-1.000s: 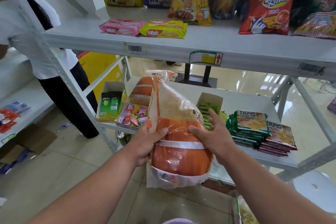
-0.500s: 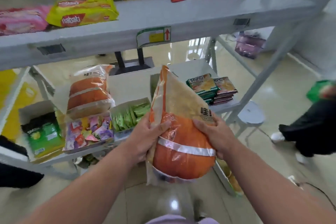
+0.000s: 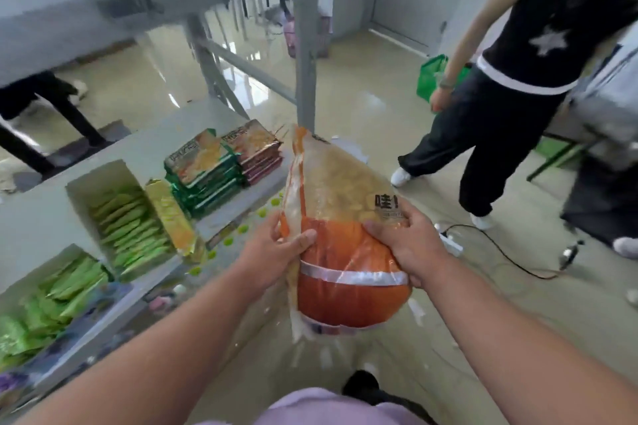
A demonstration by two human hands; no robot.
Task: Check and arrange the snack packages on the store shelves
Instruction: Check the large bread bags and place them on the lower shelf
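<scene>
Grey metal shelving fills the left side, its lower shelf carrying the stock and its upright post rising just behind the held bag. Pale glossy floor spreads to the right, where a bystander in a black top and dark trousers stands well apart from the shelves, a green bag by their hand.

Clear of the shelf edge, held in the air in front of the wearer, is the snack bag: big, puffy, orange below with a white band, clear above so the pale chips show, tilted with its top toward the post. The left hand grips its left edge, thumb across the front and fingers curled behind. The right hand holds the right side, fingers wrapped over the front near the printed label.

On the lower shelf lie two stacks of flat packets, one green stack and one maroon stack side by side and touching. Nearer stand open cartons of green sachets, with a yellow packet leaning against one carton's right side. A black cable trails over the floor at right.
</scene>
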